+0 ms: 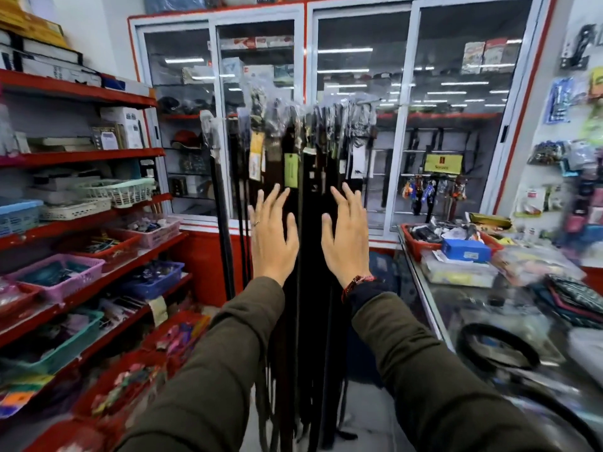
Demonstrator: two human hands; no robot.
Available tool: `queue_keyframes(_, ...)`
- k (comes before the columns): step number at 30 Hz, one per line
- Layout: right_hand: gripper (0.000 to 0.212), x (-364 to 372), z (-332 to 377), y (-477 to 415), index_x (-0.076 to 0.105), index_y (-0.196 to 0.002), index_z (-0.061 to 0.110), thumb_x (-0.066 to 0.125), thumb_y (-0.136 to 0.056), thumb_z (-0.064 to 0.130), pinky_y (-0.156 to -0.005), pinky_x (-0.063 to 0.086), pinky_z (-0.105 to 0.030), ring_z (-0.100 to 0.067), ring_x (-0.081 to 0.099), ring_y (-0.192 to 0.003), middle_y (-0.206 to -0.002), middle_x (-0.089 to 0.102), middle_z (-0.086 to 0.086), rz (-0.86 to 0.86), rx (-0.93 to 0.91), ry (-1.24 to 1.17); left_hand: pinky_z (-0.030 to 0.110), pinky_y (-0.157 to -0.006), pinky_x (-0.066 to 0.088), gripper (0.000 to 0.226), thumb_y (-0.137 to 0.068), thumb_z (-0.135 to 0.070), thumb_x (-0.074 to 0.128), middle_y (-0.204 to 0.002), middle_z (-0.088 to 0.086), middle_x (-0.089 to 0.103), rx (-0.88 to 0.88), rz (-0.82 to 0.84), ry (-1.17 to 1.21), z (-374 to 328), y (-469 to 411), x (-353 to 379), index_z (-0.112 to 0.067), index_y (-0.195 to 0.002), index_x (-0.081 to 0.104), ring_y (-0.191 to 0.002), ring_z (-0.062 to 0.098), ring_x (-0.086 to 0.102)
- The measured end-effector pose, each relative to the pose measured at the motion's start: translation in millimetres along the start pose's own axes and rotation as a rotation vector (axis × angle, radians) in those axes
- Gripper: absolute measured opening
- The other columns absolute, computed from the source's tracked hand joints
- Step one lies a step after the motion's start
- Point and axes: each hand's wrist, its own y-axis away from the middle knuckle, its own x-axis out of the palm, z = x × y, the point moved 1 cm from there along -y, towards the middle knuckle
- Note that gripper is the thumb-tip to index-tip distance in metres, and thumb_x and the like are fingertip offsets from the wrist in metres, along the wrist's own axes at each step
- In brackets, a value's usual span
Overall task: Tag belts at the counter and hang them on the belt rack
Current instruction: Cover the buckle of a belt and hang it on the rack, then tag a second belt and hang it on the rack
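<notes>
Several dark belts [311, 243] hang straight down from the belt rack [365, 102], which runs across the glass cabinet at centre. Paper tags show near their tops, among them a green tag [291, 171] and a yellow tag [256, 154]. My left hand [272, 234] and my right hand [346, 236] are both raised in front of the hanging belts, palms toward them, fingers spread, holding nothing. A narrow gap of belts shows between the two hands. On the glass counter [463, 308] at the right lies a coiled black belt [497, 349].
Red shelves [98, 154] with plastic baskets of small goods line the left side. A red tray [421, 244] with a blue box and packets sits at the counter's far end. Merchandise hangs on the right wall. A strip of floor lies below the belts.
</notes>
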Motion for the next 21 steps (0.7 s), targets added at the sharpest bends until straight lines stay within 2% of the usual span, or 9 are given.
queue_keyframes(5,0.052,-33.4,-58.4,66.4,0.034,-0.155,0.022,0.040,-0.103,0.030,-0.128,0.005,-0.049,-0.025,0.004,-0.159,-0.169,0.015,0.000,0.046,0.098,0.189,0.043,-0.131,0.000,0.047,-0.106,-0.024,0.041,-0.168,-0.006,0.024,0.047,0.166,-0.042,-12.1,75.8,52.4,-0.024,-0.153,0.037,-0.160,0.016,0.005)
queue_keyframes(11,0.056,-81.5,-126.5,146.6,0.031,-0.156,0.021,0.042,-0.102,0.030,-0.127,0.004,-0.053,-0.026,0.003,-0.159,-0.170,0.011,-0.002,0.116,0.330,0.362,0.042,-0.130,-0.002,0.048,-0.107,-0.027,0.039,-0.169,-0.006,0.020,0.041,0.376,0.049,-49.5,156.8,118.1,-0.024,-0.154,0.035,-0.160,0.015,0.001)
queue_keyframes(16,0.058,-136.7,-177.2,215.1,0.026,-0.157,0.016,0.040,-0.102,0.029,-0.126,0.005,-0.054,-0.031,0.001,-0.158,-0.170,0.006,-0.007,0.171,0.623,0.507,0.044,-0.131,-0.002,0.048,-0.108,-0.027,0.039,-0.169,-0.004,0.020,0.050,0.587,0.164,-91.3,222.2,165.4,-0.023,-0.156,0.034,-0.160,0.017,0.001)
queue_keyframes(19,0.064,-174.4,-199.6,245.4,0.023,-0.158,0.009,0.045,-0.100,0.024,-0.124,0.007,-0.052,-0.036,0.005,-0.157,-0.167,0.009,-0.017,0.100,0.876,0.523,0.042,-0.130,-0.003,0.050,-0.109,-0.029,0.038,-0.170,-0.005,0.015,0.075,0.764,0.216,-115.0,255.4,190.6,-0.023,-0.158,0.028,-0.160,0.016,-0.002)
queue_keyframes(21,0.072,-201.1,-211.4,260.3,0.020,-0.158,0.005,0.053,-0.096,0.022,-0.124,0.011,-0.048,-0.038,0.011,-0.155,-0.165,0.013,-0.023,0.057,1.067,0.538,0.040,-0.130,-0.003,0.051,-0.109,-0.029,0.038,-0.169,-0.002,0.019,0.085,0.910,0.269,-131.4,272.3,206.9,-0.022,-0.158,0.028,-0.160,0.019,0.003)
